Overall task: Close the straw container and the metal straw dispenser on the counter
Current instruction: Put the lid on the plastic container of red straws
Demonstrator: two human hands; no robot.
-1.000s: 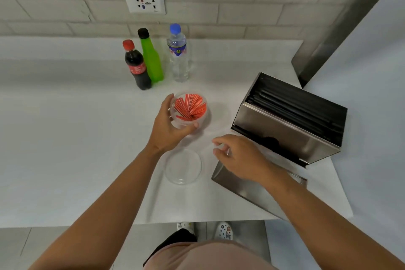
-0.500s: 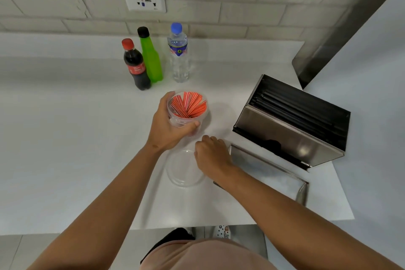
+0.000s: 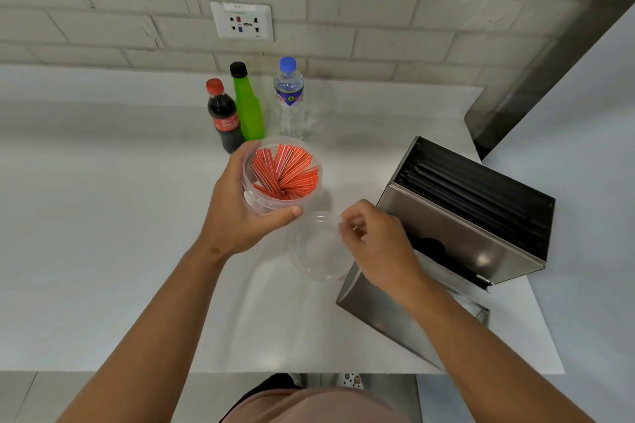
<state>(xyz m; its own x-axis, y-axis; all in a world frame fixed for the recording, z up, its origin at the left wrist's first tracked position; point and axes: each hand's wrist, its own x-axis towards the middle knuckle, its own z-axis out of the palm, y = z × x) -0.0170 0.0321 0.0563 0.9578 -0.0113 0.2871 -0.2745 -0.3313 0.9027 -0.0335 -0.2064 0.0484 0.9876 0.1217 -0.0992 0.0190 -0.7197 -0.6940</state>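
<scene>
A clear round straw container [image 3: 282,196] full of red wrapped straws is lidless and gripped around its left side by my left hand [image 3: 240,213]. Its clear round lid [image 3: 318,251] is pinched at the right edge by my right hand [image 3: 378,244], just below and right of the container. The metal straw dispenser [image 3: 457,216] stands open at the right, black straws showing in its top. Its metal lid [image 3: 371,309] lies on the counter in front of it, partly hidden under my right forearm.
Three bottles stand at the back: a cola bottle [image 3: 223,117], a green bottle [image 3: 248,103] and a water bottle [image 3: 289,96]. A wall socket [image 3: 242,21] sits above them. The white counter [image 3: 103,233] ends at a front edge near my body.
My right hand moved left from the metal lid to the clear lid and took hold of its edge. The lid has shifted up and right. My left hand kept hold of the container.
</scene>
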